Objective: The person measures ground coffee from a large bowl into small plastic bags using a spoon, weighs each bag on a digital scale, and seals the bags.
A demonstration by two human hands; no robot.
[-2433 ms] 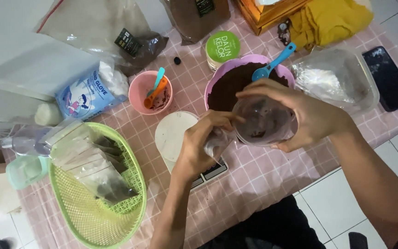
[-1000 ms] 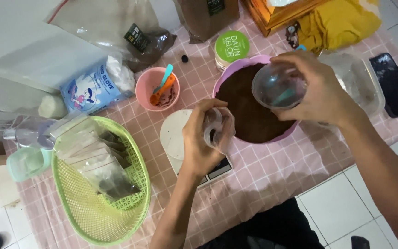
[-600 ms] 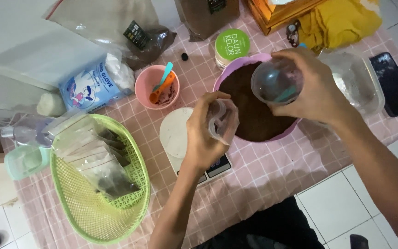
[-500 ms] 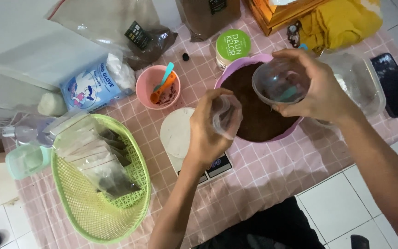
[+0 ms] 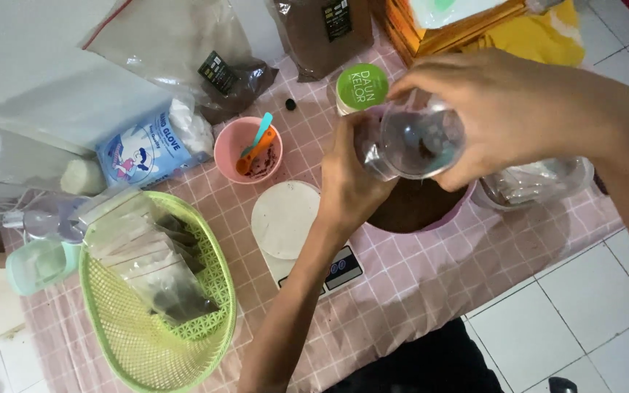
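Note:
My right hand (image 5: 507, 109) grips a clear plastic cup (image 5: 420, 138) tilted on its side, with a little brown powder inside. Its mouth meets a small clear plastic bag (image 5: 368, 149) that my left hand (image 5: 347, 189) holds upright. Both hang above a large pink bowl (image 5: 420, 211) of dark brown powder. A white kitchen scale (image 5: 285, 218) lies just left of my left wrist.
A small pink bowl (image 5: 249, 149) holds a teal and an orange spoon. A green basket (image 5: 158, 306) with filled packets sits at the left. Behind are a green-lidded jar (image 5: 362, 87), a glove box (image 5: 147, 149) and large powder bags (image 5: 183, 44). A clear container (image 5: 540, 182) stands right.
Both hands rose toward the camera over the pink bowl. The cup tipped further and its mouth came against the small bag in my left hand.

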